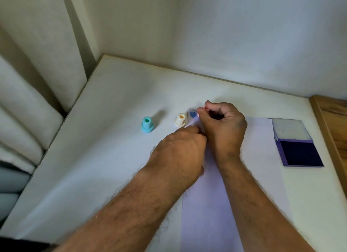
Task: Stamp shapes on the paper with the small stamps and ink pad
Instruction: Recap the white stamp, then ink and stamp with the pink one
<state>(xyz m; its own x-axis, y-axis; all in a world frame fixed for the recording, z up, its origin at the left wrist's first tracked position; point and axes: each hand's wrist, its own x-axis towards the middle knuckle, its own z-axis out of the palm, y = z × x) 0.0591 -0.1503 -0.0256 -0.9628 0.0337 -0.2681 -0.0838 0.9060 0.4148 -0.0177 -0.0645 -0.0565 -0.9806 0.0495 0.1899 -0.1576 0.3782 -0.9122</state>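
**Blue heart at the paper's far-left corner, both hands over it**

Where the sheet of white paper (259,139) reaches its far-left corner, a single blue heart print (192,114) shows on it, just beside the fingertips of the right hand (223,127). That hand rests over the far-left part of the sheet with its fingers curled in and thumb and forefinger pinched together near the print; whether a stamp sits inside the pinch cannot be told, as nothing of one shows. The left hand (180,148) lies at the paper's left edge, knuckles up and fingers folded under, its fingertips hidden against the right hand, so what it presses or holds cannot be told either.

Just off the paper's far-left corner stands a cream stamp (180,120) with an orange top, upright on the table, almost touching the sheet's edge. Farther left, well apart from it, a teal stamp (147,125) stands upright too.

Off the paper's right edge, near the table's right side, the ink pad (300,154) lies open: its dark blue pad faces up nearer the person, and its purple-rimmed lid (290,128) is folded back beyond it.

The white table (112,120) meets a pale wall along its far edge, with a wooden ledge (334,124) at its right and pale curtain folds (28,101) at its left.
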